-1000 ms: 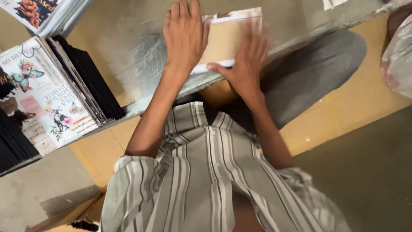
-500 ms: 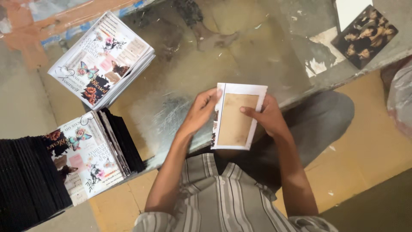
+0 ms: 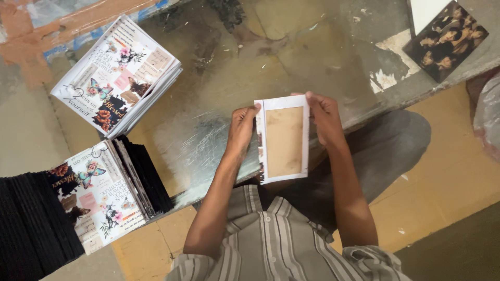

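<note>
Left hand (image 3: 240,127) and right hand (image 3: 324,117) are pinching the long edges of a white-bordered brown cover board (image 3: 283,139), holding it flat above the metal-topped table (image 3: 219,99) edge, its bare side facing up, printed cover stacks (image 3: 115,78) lying well left.

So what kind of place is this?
Probably a small workshop where notebooks or cards get bound or packed. Printed covers lie in a stack, more stand in a row on the worn metal table, and both hands hold a card.
</note>
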